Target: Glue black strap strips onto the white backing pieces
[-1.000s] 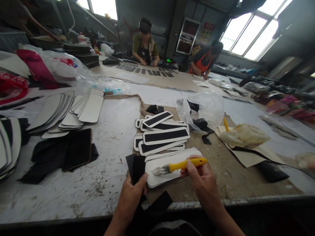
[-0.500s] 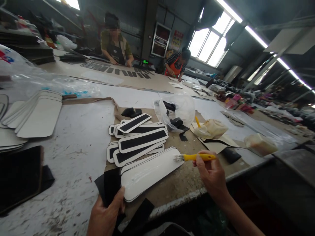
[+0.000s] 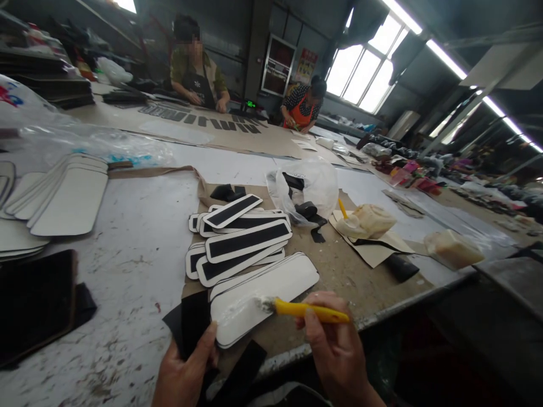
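Note:
My right hand (image 3: 335, 339) grips a paintbrush (image 3: 311, 310) by its yellow handle. Its wet, whitish bristles rest on the top white panel (image 3: 292, 280), a long piece with rounded corners on a small stack. A glossy wet smear covers the panel's left part. Black strips (image 3: 193, 322) are held in my left hand (image 3: 184, 364), whose thumb lies at the panel's left end; the other fingers are mostly hidden. Just beyond lies a pile of white-edged panels with black centres (image 3: 248, 240). Another black strip (image 3: 240, 370) hangs near the table's front edge.
White panels (image 3: 70, 198) and a dark flat piece (image 3: 36, 305) lie at left. Behind the pile sits a plastic bag (image 3: 322, 183) with black pieces. To the right are a cut container (image 3: 369, 220) with a yellow handle and another container (image 3: 453, 249). Two people work farther back.
My right hand has drawn the brush left and toward me, from the panel's right end to its left-middle part. My left hand stays at the panel's left end with the black strips.

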### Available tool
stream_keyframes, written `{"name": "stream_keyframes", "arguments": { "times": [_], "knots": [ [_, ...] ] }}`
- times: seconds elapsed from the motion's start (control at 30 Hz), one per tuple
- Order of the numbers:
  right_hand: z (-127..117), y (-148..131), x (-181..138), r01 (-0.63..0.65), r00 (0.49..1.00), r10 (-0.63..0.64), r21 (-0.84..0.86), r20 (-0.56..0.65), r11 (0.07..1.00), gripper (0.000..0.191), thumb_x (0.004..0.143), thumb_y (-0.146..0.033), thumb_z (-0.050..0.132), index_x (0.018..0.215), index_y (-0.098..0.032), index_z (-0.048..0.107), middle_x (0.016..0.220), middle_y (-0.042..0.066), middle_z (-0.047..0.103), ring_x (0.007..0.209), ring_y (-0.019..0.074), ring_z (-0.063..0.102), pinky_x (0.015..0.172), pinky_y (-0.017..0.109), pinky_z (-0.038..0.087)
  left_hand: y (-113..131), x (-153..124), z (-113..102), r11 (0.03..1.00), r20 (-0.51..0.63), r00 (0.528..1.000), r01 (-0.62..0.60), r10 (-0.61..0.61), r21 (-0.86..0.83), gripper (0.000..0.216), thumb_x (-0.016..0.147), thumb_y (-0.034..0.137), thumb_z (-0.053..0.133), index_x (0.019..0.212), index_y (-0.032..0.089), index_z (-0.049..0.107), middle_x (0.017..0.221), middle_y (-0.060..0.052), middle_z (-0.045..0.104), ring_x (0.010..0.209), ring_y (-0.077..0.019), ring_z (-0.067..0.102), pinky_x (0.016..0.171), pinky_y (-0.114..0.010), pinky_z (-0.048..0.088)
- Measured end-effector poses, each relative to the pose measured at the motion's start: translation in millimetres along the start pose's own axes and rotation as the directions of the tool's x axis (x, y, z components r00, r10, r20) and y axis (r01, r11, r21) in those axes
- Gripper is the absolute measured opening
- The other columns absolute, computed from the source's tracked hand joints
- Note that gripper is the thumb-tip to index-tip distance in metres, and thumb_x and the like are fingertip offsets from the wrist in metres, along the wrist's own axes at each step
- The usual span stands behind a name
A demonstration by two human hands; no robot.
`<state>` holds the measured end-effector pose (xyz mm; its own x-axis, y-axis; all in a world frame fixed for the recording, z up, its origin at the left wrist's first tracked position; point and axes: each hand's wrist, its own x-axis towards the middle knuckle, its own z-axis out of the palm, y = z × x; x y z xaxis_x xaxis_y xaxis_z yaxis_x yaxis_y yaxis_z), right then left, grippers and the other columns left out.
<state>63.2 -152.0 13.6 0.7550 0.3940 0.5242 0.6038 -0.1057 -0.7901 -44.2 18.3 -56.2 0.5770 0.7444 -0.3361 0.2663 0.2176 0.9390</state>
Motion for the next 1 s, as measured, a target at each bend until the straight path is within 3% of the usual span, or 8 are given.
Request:
{"name": "stream_keyframes", "arguments": {
  "times": [0.13,0.27,0.37,0.53,0.7,0.9,1.0],
  "knots": [
    [19.1,-10.1,2.4,-0.271,0.959,0.283,0.24,-0.017,0.932,0.01,0.09,-0.024,0.048,0.1,-0.023,0.05,0.09,0.002,0.054,0.064,0.011,0.06,0.063,0.027,0.054,3.8,-5.0,2.2,0.999,0.013,1.0,0.002,-0.002,-0.047,0.041,0.069,0.056,0.064,0.057,0.02,0.048,0.047,0.003,0.05,0.049,-0.0142,0.045,0.051,-0.026,0.037],
    [25.0,-2.7,9.0,-0.363,0.93,0.366,0.272,0.039,0.891,0.013,0.087,-0.03,0.054,0.096,-0.022,0.052,0.083,0.0,0.057,0.062,0.0116,0.061,0.063,0.027,0.054,6.5,-8.6,3.6,0.997,-0.013,1.0,-0.012,0.011,-0.077,0.037,0.071,0.052,0.063,0.062,0.02,0.049,0.047,0.003,0.05,0.048,-0.0136,0.045,0.052,-0.025,0.037],
    [13.0,6.9,14.5,-0.33,0.942,0.335,0.175,-0.001,0.928,0.017,0.085,-0.032,0.057,0.097,-0.021,0.052,0.081,0.0,0.058,0.063,0.0131,0.062,0.062,0.027,0.054,6.6,-9.4,2.6,0.998,-0.006,1.0,-0.022,0.021,-0.058,0.036,0.071,0.051,0.063,0.06,0.02,0.049,0.047,0.003,0.05,0.049,-0.0142,0.046,0.053,-0.026,0.038],
    [-29.2,27.2,27.5,-0.278,0.956,0.274,-0.037,-0.103,0.96,0.022,0.084,-0.036,0.057,0.097,-0.02,0.051,0.075,0.001,0.059,0.064,0.0152,0.062,0.061,0.028,0.054,4.9,-6.9,1.2,1.0,-0.013,1.0,-0.015,0.015,0.017,0.043,0.069,0.056,0.062,0.051,0.02,0.048,0.046,0.002,0.05,0.049,-0.0148,0.045,0.054,-0.027,0.038],
    [-64.2,49.3,40.0,-0.204,0.975,0.18,-0.198,-0.131,0.959,0.022,0.085,-0.035,0.056,0.099,-0.019,0.05,0.082,0.003,0.057,0.067,0.0152,0.062,0.061,0.028,0.055,-0.7,-3.4,1.5,0.998,-0.053,0.998,0.034,-0.031,0.046,0.045,0.065,0.059,0.065,0.05,0.02,0.049,0.047,0.001,0.051,0.05,-0.0166,0.047,0.054,-0.028,0.039],
    [-82.7,57.6,43.7,-0.009,0.997,-0.018,-0.317,-0.08,0.948,0.018,0.083,-0.029,0.057,0.099,-0.02,0.054,0.095,0.007,0.056,0.083,0.0199,0.061,0.071,0.035,0.055,-4.8,-3.6,2.3,0.995,-0.082,0.994,0.077,-0.072,0.063,0.045,0.066,0.06,0.065,0.053,0.02,0.05,0.049,0.001,0.053,0.053,-0.0174,0.049,0.056,-0.028,0.04],
    [-89.0,48.7,47.5,0.005,0.993,-0.042,-0.31,-0.111,0.951,0.018,0.082,-0.029,0.058,0.098,-0.02,0.057,0.097,0.007,0.056,0.083,0.0207,0.061,0.072,0.037,0.054,-1.9,-5.1,1.4,0.997,-0.074,0.995,0.062,-0.059,0.044,0.046,0.067,0.06,0.064,0.051,0.019,0.049,0.048,0.001,0.05,0.051,-0.0157,0.046,0.054,-0.027,0.038]
  ]
}}
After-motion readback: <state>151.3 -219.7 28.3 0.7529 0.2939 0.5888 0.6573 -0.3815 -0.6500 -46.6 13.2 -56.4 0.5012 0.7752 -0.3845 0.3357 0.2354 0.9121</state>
